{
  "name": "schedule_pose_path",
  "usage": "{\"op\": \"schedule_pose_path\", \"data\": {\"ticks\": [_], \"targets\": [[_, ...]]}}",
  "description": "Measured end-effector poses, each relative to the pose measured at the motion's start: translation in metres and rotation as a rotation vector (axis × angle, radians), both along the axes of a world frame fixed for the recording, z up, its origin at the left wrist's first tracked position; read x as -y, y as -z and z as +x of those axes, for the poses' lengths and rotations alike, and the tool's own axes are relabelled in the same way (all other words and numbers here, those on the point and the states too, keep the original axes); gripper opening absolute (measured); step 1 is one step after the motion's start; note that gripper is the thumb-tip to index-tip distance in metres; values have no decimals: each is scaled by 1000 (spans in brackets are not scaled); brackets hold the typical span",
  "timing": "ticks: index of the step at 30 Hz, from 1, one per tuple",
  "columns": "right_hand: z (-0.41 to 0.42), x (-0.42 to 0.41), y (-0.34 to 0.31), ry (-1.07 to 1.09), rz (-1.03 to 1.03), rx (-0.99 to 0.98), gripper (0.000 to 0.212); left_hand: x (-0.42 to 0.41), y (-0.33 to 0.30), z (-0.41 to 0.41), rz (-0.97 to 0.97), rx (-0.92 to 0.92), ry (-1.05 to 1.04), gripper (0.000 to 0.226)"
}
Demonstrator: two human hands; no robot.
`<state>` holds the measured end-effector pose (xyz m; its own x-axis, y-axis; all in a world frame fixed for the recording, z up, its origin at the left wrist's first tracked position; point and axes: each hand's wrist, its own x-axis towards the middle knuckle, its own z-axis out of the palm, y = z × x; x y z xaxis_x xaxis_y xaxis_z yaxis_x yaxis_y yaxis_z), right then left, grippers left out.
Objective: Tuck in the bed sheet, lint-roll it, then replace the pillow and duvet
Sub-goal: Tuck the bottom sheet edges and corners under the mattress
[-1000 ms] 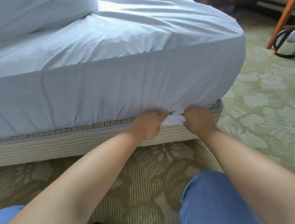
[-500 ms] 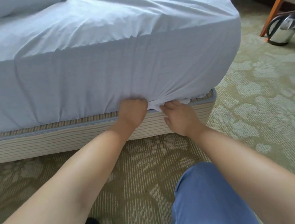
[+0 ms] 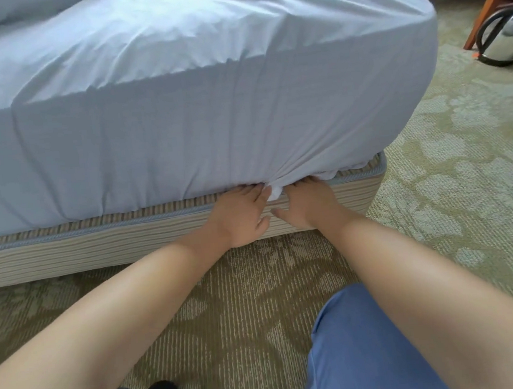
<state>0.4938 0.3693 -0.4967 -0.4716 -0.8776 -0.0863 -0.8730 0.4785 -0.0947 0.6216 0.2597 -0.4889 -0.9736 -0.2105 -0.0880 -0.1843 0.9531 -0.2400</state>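
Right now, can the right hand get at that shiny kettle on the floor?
Probably not. The right hand is busy pressing the sheet under the mattress, and the kettle sits far off past the bed corner.

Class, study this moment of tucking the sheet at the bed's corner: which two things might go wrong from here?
1. A white wad of bed sheet hangs out between the left hand and right hand; it may stay untucked.
2. Creases fan from that spot; harder pushing might wrinkle the mattress side.
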Motion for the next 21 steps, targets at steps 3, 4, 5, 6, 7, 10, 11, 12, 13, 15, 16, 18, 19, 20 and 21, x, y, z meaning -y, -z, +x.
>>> {"op": "schedule_pose_path", "data": {"ticks": [3,4,5,6,7,10,11,12,13,15,16,18,19,20,21], "targets": [[-5,12,-1,47,37,20,66,-8,1,-15,-12,-37,-72,71],[-8,15,0,52,58,8,63,-9,3,-18,-4,-21,-92,75],[-11,17,-1,49,78,0,60,-8,4,-22,7,-11,-113,78],[-14,19,-1,41,94,3,56,-7,6,-26,23,-4,-130,80],[-16,20,-2,35,108,5,52,-6,6,-30,42,9,-145,81],[-22,18,0,26,109,11,45,-5,3,-40,102,18,-207,80],[-21,15,0,8,65,0,42,-7,1,-41,115,23,-217,80],[-20,10,3,-37,-26,-33,39,-9,-1,-39,115,32,-209,81],[-18,4,6,-98,-112,-60,38,-9,0,-36,106,48,-191,82],[-17,-9,15,-192,-214,-132,35,-8,1,-25,59,55,-133,79],[-16,-15,19,-229,-233,-158,35,-5,1,-19,23,38,-93,75],[-12,-21,22,-289,-231,-145,44,-3,1,-7,-8,-9,10,64],[-9,-24,19,-298,-225,-120,51,-3,1,-1,-13,-4,31,57],[-8,-25,16,-298,-226,-96,56,-1,1,3,-17,-12,42,53],[-7,-26,14,-291,-235,-90,58,0,1,6,-32,-44,65,53]]}}
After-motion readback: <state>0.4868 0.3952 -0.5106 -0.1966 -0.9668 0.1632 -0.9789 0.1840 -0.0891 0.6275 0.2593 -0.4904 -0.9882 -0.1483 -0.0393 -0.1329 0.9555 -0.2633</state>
